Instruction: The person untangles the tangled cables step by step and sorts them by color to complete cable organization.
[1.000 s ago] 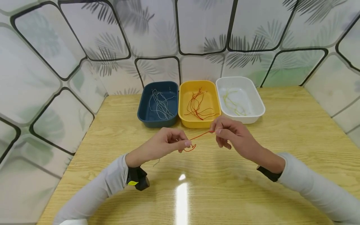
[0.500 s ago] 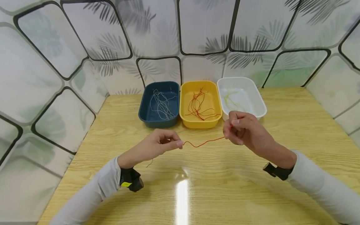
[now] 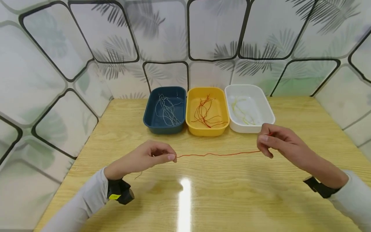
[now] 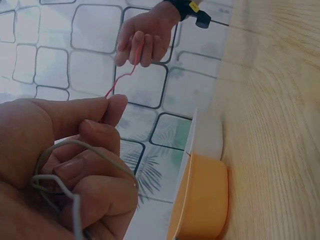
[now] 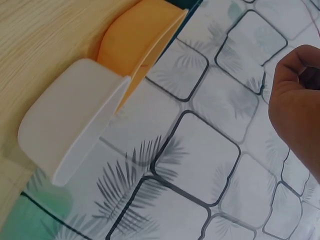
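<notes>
A red thread (image 3: 217, 155) runs nearly straight and level between both hands, above the wooden table. At its left end, my left hand (image 3: 142, 158) pinches it between thumb and forefinger. My right hand (image 3: 282, 141) grips the other end, with a bit of red showing at the fingers. A greyish thread (image 4: 76, 210) is looped over the curled lower fingers of my left hand in the left wrist view, and its loose tail (image 3: 139, 175) hangs below that hand in the head view. The right wrist view shows only part of the right hand (image 5: 297, 100).
Three bins stand side by side at the table's back: dark blue (image 3: 164, 130) with grey threads, yellow (image 3: 207, 132) with red threads, and white (image 3: 247, 129) with yellow-green threads. A patterned wall covering (image 3: 214, 32) rises behind and at both sides of the table (image 3: 232, 199).
My hands have moved apart, the left to the left and the right further right. The red thread, first short with a loose curl and then sagging, now stretches almost straight.
</notes>
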`<act>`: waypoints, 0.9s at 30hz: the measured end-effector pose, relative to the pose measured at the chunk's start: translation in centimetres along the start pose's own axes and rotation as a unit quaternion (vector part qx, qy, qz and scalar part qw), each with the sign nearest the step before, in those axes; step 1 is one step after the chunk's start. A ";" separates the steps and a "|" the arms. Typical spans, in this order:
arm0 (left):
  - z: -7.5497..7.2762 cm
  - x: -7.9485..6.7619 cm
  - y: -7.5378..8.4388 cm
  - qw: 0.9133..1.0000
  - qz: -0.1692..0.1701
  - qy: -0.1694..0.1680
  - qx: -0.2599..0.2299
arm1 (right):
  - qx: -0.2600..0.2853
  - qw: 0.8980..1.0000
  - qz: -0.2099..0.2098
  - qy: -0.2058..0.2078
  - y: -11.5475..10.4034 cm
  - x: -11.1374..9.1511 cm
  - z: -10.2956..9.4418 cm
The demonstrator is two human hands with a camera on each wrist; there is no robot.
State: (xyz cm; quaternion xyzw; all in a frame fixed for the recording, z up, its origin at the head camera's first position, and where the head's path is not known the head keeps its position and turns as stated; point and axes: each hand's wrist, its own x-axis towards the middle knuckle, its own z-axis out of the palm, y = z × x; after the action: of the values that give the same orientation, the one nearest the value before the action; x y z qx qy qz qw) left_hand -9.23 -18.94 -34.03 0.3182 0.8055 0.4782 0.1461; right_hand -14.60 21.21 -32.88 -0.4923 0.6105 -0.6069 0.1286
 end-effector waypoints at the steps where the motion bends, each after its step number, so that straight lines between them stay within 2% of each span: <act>1: -0.2 -0.1 0.0 1.000 -0.002 0.006 -0.004 | 0.001 1.000 -0.006 0.013 -0.1 -0.1 -0.1; 5: -0.7 -0.4 -0.1 0.999 -0.027 0.041 -0.011 | 0.025 0.999 0.002 0.038 -0.2 -0.5 -0.6; 9: -0.9 -0.5 0.0 0.995 -0.071 0.064 -0.009 | 0.051 0.998 -0.019 0.037 -0.3 -0.6 -1.0; 12: -0.7 -0.4 -0.1 0.995 -0.078 0.055 -0.011 | 0.066 0.996 -0.041 0.054 -0.6 0.1 -1.2; 15: -0.5 -0.1 -0.2 0.997 -0.059 0.036 -0.016 | 0.063 0.992 -0.049 0.095 -0.8 1.4 -1.2; 18: -0.3 0.0 -0.3 0.999 -0.038 0.022 -0.020 | 0.018 0.990 -0.048 0.132 -0.3 3.2 -1.4; 21: -0.2 0.0 -0.4 0.999 -0.033 0.017 -0.020 | -0.053 0.987 -0.025 0.147 1.0 5.0 -1.9; 23: -0.1 0.0 -0.5 0.999 -0.033 0.015 -0.021 | -0.089 0.985 0.005 0.149 2.2 6.0 -2.4; 27: -0.2 -0.5 -0.3 0.999 -0.046 0.019 -0.015 | -0.123 0.982 0.058 0.130 4.9 7.8 -3.4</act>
State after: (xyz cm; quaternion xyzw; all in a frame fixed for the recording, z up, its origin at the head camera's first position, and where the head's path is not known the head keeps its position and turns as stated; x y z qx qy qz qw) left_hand -9.05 -19.50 -34.28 0.2694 0.8144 0.4895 0.1569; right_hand -23.13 16.30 -32.89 -0.3851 0.7195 -0.5775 0.0211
